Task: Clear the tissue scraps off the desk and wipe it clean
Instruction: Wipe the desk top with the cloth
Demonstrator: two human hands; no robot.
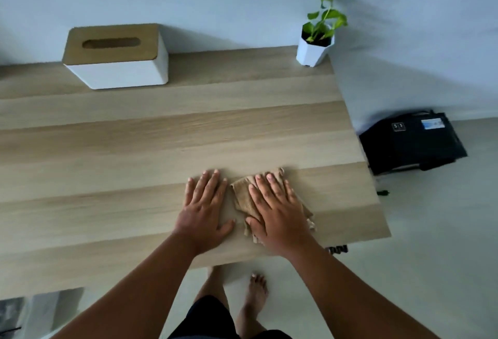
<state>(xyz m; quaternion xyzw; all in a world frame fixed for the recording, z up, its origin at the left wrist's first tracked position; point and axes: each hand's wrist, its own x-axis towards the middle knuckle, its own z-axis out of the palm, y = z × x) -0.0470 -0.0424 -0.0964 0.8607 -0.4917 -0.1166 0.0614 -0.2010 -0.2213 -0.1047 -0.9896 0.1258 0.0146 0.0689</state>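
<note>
Landmark: I place everything against the tissue box [116,55], white with a wooden slotted lid, which stands at the far edge of the desk [134,136] against the wall.

Cloth: I see a crumpled tan cloth [242,193] lying on the desk well nearer to me than the tissue box and off to its right, close to the desk's near right corner.

Right hand: my right hand [277,212] lies palm down on top of the cloth, fingers straight and slightly spread, pressing it flat to the wood rather than curling round it. Cloth edges show beyond the fingertips and by the thumb.

Left hand: my left hand [204,209] rests flat on the bare desk just left of the cloth, fingers extended and a little fanned, holding nothing. Its thumb points toward the cloth; I cannot tell whether it touches it.

Tissue scraps: I can make out none on the stretch of desk between the tissue box and my hands.

Plant: a small green plant in a white faceted pot [314,50] stands to the right of the tissue box, at the desk's far right corner.

Floor: a black bag [412,144] sits on the floor beyond the desk's right edge, far right of the tissue box.
</note>
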